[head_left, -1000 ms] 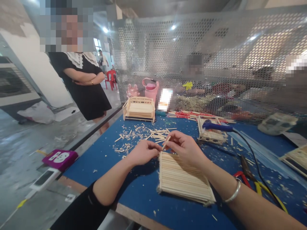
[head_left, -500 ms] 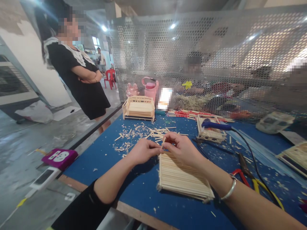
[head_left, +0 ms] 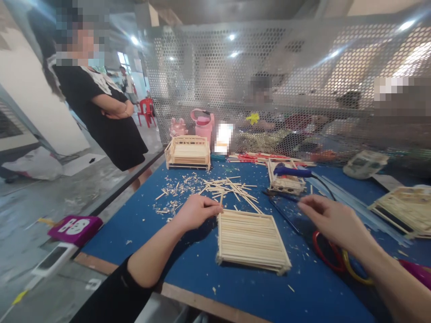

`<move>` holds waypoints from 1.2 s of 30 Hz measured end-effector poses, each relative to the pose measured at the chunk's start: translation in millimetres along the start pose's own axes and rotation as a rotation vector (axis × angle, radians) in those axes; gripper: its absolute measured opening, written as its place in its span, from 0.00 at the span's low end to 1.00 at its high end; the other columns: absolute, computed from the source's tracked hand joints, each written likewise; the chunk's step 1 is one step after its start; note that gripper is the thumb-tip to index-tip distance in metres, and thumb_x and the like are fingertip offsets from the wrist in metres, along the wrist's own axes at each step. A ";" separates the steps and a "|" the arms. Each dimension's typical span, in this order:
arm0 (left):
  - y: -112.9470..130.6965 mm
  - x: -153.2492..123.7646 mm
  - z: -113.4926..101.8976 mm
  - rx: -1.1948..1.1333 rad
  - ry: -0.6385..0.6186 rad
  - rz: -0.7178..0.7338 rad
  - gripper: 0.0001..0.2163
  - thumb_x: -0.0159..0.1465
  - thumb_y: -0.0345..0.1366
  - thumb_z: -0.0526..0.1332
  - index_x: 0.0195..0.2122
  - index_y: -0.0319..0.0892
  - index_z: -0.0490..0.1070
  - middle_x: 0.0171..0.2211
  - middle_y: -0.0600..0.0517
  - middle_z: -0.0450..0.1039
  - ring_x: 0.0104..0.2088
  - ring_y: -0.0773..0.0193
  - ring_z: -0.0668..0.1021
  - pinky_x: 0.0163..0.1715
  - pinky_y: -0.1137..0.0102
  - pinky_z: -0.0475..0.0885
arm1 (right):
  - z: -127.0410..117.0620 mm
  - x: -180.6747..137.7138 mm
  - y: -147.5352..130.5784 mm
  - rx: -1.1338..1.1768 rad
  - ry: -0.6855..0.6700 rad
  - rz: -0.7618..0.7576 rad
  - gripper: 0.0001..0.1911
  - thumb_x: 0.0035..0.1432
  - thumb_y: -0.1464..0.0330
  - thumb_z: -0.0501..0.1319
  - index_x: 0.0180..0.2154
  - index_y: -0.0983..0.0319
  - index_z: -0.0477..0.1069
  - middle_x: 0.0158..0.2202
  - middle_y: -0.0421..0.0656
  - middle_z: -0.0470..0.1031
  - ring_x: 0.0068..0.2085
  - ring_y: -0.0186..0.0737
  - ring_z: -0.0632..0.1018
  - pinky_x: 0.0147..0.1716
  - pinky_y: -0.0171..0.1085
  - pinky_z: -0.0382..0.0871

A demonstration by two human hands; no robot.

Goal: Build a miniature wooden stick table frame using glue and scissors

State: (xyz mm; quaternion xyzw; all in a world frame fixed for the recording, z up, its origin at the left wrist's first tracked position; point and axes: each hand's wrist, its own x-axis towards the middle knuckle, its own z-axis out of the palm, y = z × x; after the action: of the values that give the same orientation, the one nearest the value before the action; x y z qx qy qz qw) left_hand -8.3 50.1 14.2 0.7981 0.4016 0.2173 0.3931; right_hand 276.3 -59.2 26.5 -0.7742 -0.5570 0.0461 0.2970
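A flat panel of thin wooden sticks (head_left: 251, 240) lies on the blue table top (head_left: 188, 269) in front of me. My left hand (head_left: 195, 211) rests at the panel's upper left corner, its fingers pinched together on a thin wooden stick. My right hand (head_left: 332, 220) hovers to the right of the panel, fingers loosely spread with nothing in them, above pliers with red and yellow handles (head_left: 332, 258). Loose sticks (head_left: 232, 190) lie scattered just behind the panel.
A blue glue gun (head_left: 291, 171) rests on a small stick frame (head_left: 284, 181). A finished stick bench (head_left: 187, 152) stands at the back left, another stick model (head_left: 402, 208) at right. A perforated metal screen (head_left: 286, 85) backs the table. A person in black (head_left: 104, 116) stands left.
My right hand has left the panel's top edge and swung right, over the pliers. The left hand stayed at the panel's corner. The view shifted slightly right.
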 end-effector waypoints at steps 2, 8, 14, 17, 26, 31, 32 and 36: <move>0.5 0.2 -0.2 -0.006 -0.003 -0.009 0.12 0.54 0.42 0.60 0.33 0.41 0.79 0.34 0.51 0.79 0.33 0.61 0.77 0.34 0.71 0.68 | -6.8 -14.9 15.7 -0.086 -0.077 0.023 0.11 0.46 0.57 0.54 0.21 0.56 0.66 0.14 0.39 0.69 0.17 0.42 0.70 0.19 0.38 0.61; 2.1 0.5 -0.8 0.002 -0.002 -0.027 0.13 0.54 0.42 0.60 0.33 0.40 0.79 0.32 0.51 0.79 0.31 0.62 0.76 0.32 0.71 0.68 | -11.8 -43.0 37.2 -0.179 -0.240 -0.007 0.13 0.51 0.59 0.52 0.18 0.55 0.64 0.16 0.43 0.73 0.19 0.46 0.74 0.21 0.40 0.62; 0.4 1.0 0.1 0.004 -0.006 -0.022 0.14 0.54 0.43 0.59 0.34 0.40 0.79 0.30 0.51 0.79 0.29 0.63 0.75 0.29 0.72 0.67 | -2.8 -49.6 52.5 -0.436 -0.190 0.078 0.11 0.55 0.60 0.51 0.28 0.58 0.66 0.28 0.53 0.75 0.30 0.53 0.77 0.29 0.44 0.65; -2.7 2.0 0.6 0.008 -0.008 -0.016 0.15 0.54 0.44 0.59 0.35 0.40 0.78 0.29 0.51 0.78 0.28 0.63 0.75 0.29 0.73 0.66 | 5.0 -53.2 56.6 -0.574 -0.150 0.054 0.15 0.59 0.62 0.47 0.30 0.60 0.67 0.30 0.56 0.73 0.32 0.54 0.77 0.32 0.45 0.65; -5.0 3.3 0.4 -0.002 -0.015 -0.019 0.17 0.54 0.45 0.59 0.35 0.39 0.78 0.28 0.51 0.78 0.25 0.65 0.73 0.27 0.73 0.65 | 0.5 -50.9 55.8 -0.395 -0.181 0.095 0.11 0.56 0.68 0.49 0.26 0.59 0.68 0.28 0.54 0.74 0.30 0.51 0.76 0.29 0.42 0.64; -4.3 2.5 0.9 -0.005 -0.016 -0.026 0.17 0.54 0.46 0.59 0.35 0.39 0.78 0.29 0.51 0.78 0.28 0.63 0.75 0.29 0.73 0.67 | -20.2 -43.7 36.0 -0.319 -0.304 0.209 0.13 0.46 0.70 0.55 0.13 0.55 0.63 0.16 0.44 0.72 0.21 0.46 0.75 0.21 0.39 0.60; -4.5 2.6 0.9 -0.003 -0.017 -0.024 0.17 0.54 0.46 0.59 0.35 0.39 0.78 0.30 0.51 0.78 0.28 0.63 0.75 0.29 0.72 0.67 | -25.7 -42.9 32.5 -0.314 -0.305 0.236 0.13 0.45 0.68 0.55 0.12 0.54 0.63 0.15 0.44 0.72 0.21 0.46 0.75 0.21 0.39 0.60; -4.5 3.1 0.5 -0.005 -0.018 -0.027 0.16 0.54 0.45 0.59 0.34 0.39 0.78 0.32 0.50 0.79 0.30 0.62 0.75 0.30 0.72 0.67 | -40.3 -47.3 39.7 -0.279 -0.288 0.286 0.13 0.42 0.61 0.57 0.10 0.53 0.64 0.13 0.43 0.71 0.18 0.45 0.73 0.18 0.39 0.61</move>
State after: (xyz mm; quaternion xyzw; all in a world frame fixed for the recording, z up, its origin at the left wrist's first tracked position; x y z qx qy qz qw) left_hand -8.3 54.1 10.4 0.7936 0.4080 0.2057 0.4018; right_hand 307.9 -125.8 26.9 -0.8641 -0.4794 0.1201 0.0953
